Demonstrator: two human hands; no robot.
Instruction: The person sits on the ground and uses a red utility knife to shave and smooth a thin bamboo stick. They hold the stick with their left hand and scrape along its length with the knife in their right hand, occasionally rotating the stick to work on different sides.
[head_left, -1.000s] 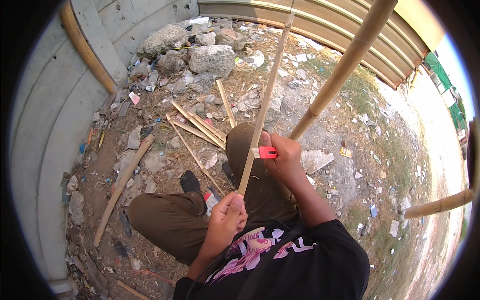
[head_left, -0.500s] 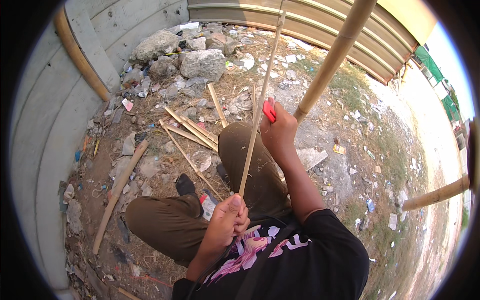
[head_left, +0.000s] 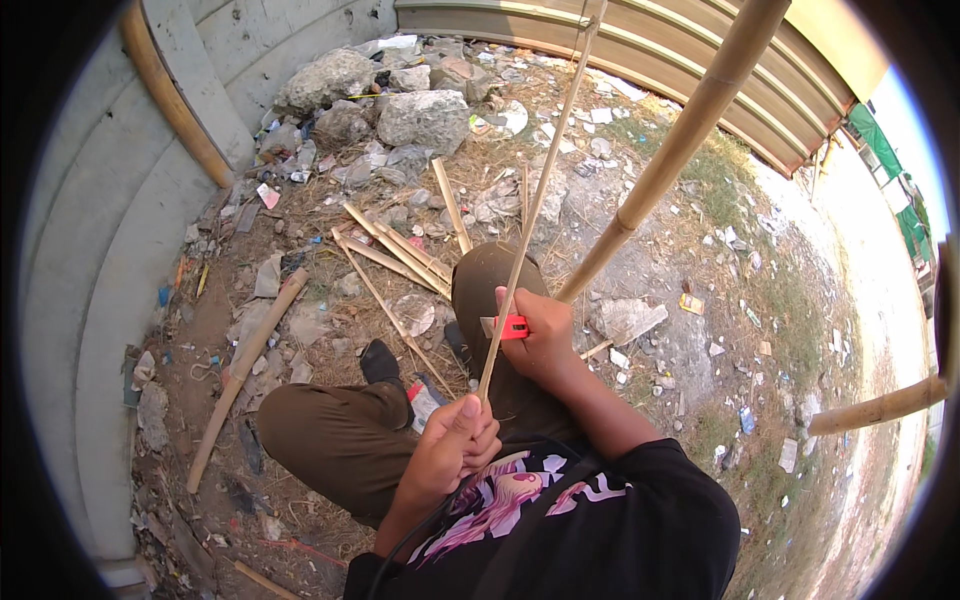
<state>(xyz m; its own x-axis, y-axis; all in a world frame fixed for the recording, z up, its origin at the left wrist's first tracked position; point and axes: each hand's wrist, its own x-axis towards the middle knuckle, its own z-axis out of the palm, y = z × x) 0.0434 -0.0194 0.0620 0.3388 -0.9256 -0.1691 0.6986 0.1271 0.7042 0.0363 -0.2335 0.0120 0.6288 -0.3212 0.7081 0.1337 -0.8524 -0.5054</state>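
Observation:
My left hand [head_left: 462, 437] is closed around the lower end of a long, thin bamboo strip [head_left: 541, 190], close to my shirt. The strip slants up and away to the right, past my knee. My right hand [head_left: 541, 335] grips a red utility knife [head_left: 511, 327], a little above the left hand. Its short blade lies against the strip, and the right thumb is at the strip too. The strip's far end reaches the top edge of the view.
Split bamboo pieces [head_left: 400, 255] lie on the littered ground beyond my knees. A thick bamboo pole [head_left: 665, 165] slants at the right, and another [head_left: 880, 404] juts in from the right edge. Rocks [head_left: 424, 122] sit by the grey wall [head_left: 95, 300]. A bamboo length [head_left: 245, 375] lies at left.
My right hand has moved down along the strip toward my left hand, bringing the knife with it. The left hand keeps its hold near my body.

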